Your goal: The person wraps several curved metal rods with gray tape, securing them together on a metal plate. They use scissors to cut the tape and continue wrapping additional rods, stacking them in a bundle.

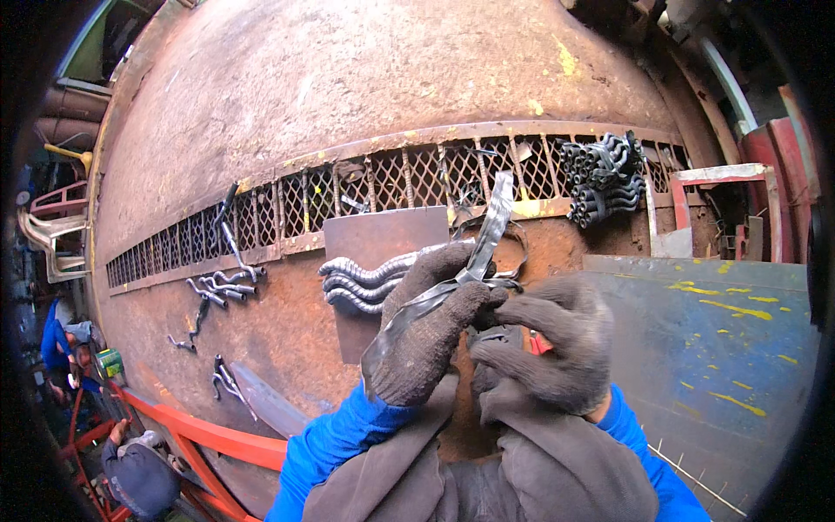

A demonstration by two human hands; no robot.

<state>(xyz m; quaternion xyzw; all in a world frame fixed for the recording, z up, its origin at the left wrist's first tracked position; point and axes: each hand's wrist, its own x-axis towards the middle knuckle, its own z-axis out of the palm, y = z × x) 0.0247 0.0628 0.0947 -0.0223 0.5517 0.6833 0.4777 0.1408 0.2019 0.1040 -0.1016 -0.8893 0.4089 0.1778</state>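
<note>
A shiny dark strip [492, 228], like a flat plastic or rubber band, stands up from my left hand [426, 339] and trails back across its glove. My left fingers and thumb are closed on it. My right hand [557, 348], also in a dark knit glove, is curled with its fingertips by my left thumb. Motion partly smears it, and whatever lies between its fingers is hidden. Just beyond my left hand, several bent metal tubes [361, 283] lie side by side on a brown metal plate [383, 230]; my hand covers their right ends.
Stacked bent tubes [604, 178] lie on the grating [391, 178] at far right. Loose bent tubes [228, 285] are scattered left. A paint-marked metal sheet [704, 339] is at right, near a red and white frame [722, 174]. Two people [143, 474] and a red rail [226, 439] are lower left.
</note>
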